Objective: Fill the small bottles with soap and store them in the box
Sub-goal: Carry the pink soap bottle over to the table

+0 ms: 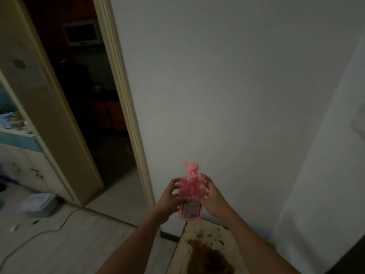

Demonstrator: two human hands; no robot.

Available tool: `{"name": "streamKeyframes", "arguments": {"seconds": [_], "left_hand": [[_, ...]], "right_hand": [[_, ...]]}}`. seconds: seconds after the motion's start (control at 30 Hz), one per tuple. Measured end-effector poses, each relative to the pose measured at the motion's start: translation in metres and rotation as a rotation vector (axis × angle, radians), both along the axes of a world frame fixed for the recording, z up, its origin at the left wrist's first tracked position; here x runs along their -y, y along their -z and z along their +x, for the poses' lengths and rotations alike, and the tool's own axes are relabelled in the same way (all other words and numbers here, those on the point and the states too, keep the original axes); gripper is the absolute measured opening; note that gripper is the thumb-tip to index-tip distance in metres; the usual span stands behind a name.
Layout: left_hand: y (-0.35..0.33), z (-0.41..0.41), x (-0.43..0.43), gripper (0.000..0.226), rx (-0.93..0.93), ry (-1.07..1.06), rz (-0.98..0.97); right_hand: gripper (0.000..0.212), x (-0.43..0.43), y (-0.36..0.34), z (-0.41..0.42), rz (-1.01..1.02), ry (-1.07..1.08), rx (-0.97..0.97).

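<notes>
Pretty dim shot. Most of it is a plain pale wall [227, 86], with a cream door frame [126, 107] running up the left of it and a dark room [88, 107] behind. There's some boxy white appliance [83, 33] mounted high in there, too murky to tell what. On the tiled floor [79, 244] a pale lidded bin [40, 204] sits near the doorway, with a thin cable [59, 227] snaking past it. The counter [227, 234] at the bottom edge has a big brown stain [207, 256]. At far left is a white cabinet [19, 155] with blue trim.
</notes>
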State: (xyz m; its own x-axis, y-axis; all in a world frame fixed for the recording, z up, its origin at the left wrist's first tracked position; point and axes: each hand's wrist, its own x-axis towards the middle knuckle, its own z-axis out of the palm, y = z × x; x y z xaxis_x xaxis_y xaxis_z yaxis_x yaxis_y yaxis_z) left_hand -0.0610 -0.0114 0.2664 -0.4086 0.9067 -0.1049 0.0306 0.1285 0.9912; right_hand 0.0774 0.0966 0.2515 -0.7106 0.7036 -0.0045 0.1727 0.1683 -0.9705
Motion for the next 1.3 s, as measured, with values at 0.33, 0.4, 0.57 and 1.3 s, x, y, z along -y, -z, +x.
{"name": "streamKeyframes", "arguments": {"seconds": [0.33,0.4,0.57,1.3], "left_hand": [[-0.022,-0.068,0.065,0.059,0.037,-0.189,0.023],[-0.022,-0.089,0.079,0.063,0.032,-0.230,0.010],[-0.020,-0.152,0.117,0.060,0.039,-0.294,0.016],[-0.051,-0.446,0.377,0.061,0.013,-0.769,0.116]], "right_hand": [[0.043,0.043,-0.022,-0.096,0.031,-0.131,-0.051],[0.042,0.057,-0.026,-0.120,0.050,-0.166,-0.029],[0.044,0.095,-0.034,-0.185,0.063,-0.224,-0.001],[0.051,0.327,-0.077,-0.549,0.018,-0.682,-0.077]]}}
